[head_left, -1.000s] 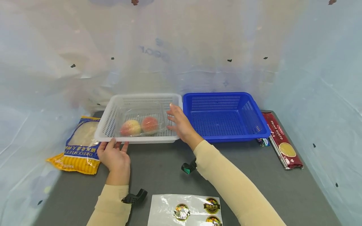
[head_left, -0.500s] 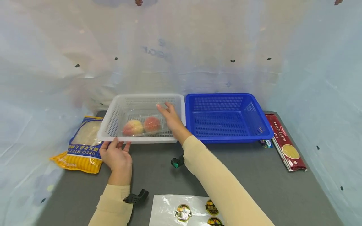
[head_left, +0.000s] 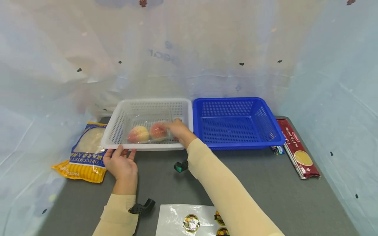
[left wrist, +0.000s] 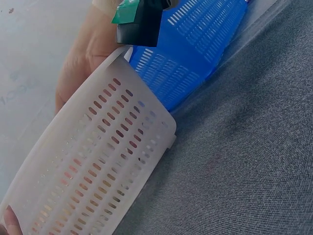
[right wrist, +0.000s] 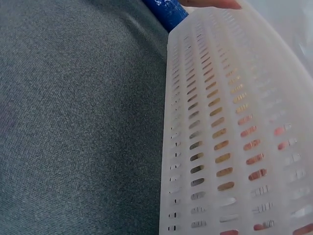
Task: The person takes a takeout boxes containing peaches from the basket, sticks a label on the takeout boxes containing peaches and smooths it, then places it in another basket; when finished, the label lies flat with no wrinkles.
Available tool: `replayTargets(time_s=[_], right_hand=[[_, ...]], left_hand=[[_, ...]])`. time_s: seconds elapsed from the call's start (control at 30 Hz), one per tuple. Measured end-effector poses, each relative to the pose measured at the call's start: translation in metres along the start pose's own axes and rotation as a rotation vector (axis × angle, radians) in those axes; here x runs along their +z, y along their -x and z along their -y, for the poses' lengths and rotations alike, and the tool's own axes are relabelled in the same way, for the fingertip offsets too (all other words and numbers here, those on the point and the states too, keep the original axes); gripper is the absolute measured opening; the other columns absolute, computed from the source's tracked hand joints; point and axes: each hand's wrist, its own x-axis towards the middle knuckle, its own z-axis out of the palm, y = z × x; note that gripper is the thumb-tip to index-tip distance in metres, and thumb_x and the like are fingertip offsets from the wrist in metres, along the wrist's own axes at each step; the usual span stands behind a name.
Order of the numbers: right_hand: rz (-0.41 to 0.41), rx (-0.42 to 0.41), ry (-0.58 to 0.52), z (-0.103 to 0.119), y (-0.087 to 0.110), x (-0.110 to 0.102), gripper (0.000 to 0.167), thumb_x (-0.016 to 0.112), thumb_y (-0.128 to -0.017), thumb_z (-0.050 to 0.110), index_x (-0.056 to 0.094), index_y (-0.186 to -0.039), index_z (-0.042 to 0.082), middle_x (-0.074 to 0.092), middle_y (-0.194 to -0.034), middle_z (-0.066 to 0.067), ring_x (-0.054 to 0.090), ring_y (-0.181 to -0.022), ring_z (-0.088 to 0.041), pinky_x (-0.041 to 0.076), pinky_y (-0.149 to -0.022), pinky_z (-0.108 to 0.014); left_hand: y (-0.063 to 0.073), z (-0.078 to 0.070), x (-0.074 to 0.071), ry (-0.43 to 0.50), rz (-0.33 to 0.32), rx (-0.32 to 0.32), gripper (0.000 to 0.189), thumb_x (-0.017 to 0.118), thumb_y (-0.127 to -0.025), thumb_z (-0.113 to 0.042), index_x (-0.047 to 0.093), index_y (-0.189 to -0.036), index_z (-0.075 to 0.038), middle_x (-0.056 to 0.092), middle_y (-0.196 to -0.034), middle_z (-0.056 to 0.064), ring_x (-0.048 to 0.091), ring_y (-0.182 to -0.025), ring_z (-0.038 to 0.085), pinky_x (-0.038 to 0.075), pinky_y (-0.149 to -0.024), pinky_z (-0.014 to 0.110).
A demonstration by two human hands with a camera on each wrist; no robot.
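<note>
A clear plastic fruit box [head_left: 147, 114] with two peaches [head_left: 138, 134] in it lies inside the white basket [head_left: 118, 146]. My right hand [head_left: 180, 131] reaches down into this basket and grips the box at its right end, beside the right-hand peach. In the left wrist view, the fingers of that hand go out of sight behind the white rim. My left hand [head_left: 122, 165] is at the front left of the white basket, palm up, its fingertips touching under the front rim. One of its fingertips [left wrist: 12, 223] shows against the basket wall in the left wrist view.
A blue basket [head_left: 236, 144] stands right beside the white one. To the left lies a yellow and blue pasta bag [head_left: 85, 154], to the right a dark red packet [head_left: 296, 149]. A sheet of round stickers [head_left: 174, 219] lies near the front. Plastic sheeting surrounds the table.
My right hand has moved left and down from the white basket's right side onto the fruit box, its fingers closing in. My left hand has stayed at the front rim.
</note>
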Motion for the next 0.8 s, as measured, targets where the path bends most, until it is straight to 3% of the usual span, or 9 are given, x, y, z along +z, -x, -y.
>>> replayTargets(time_s=[0.2,0.43,0.67,0.8], right_hand=[[-0.024,-0.015,-0.015,0.000,-0.001,0.001,0.089,0.080,-0.102,0.024,0.024,-0.167,-0.001,0.041,-0.162,-0.020,0.045,-0.145,-0.036,0.052,-0.107,-0.052],[0.044,0.028,-0.204,0.002,-0.002,-0.004,0.084,0.088,-0.092,0.016,0.033,-0.154,0.005,0.041,-0.153,-0.023,0.055,-0.128,-0.044,0.061,-0.090,-0.057],[0.184,0.054,-0.247,0.004,-0.002,-0.008,0.113,0.088,-0.089,0.021,0.016,-0.175,0.027,0.032,-0.167,-0.024,0.054,-0.128,-0.048,0.062,-0.085,-0.058],[0.232,0.072,-0.255,0.004,-0.004,-0.009,0.109,0.086,-0.095,0.029,0.015,-0.176,0.034,0.028,-0.169,-0.026,0.055,-0.127,-0.048,0.061,-0.089,-0.058]], left_hand=[[0.000,-0.001,-0.001,-0.004,-0.005,0.001,0.038,0.063,-0.109,-0.004,0.046,-0.142,-0.013,0.050,-0.154,0.014,0.059,-0.100,0.027,0.064,-0.083,0.044],[-0.001,-0.001,-0.001,-0.002,0.003,0.003,0.038,0.062,-0.109,-0.003,0.047,-0.143,-0.012,0.051,-0.154,0.013,0.059,-0.097,0.026,0.065,-0.083,0.044],[0.000,-0.002,-0.001,0.007,0.008,0.008,0.040,0.061,-0.109,-0.001,0.046,-0.145,-0.010,0.051,-0.154,0.015,0.058,-0.092,0.025,0.065,-0.078,0.041],[0.000,-0.001,-0.001,0.010,0.018,0.009,0.041,0.061,-0.109,-0.001,0.045,-0.146,-0.010,0.050,-0.154,0.016,0.058,-0.091,0.026,0.065,-0.078,0.042]])
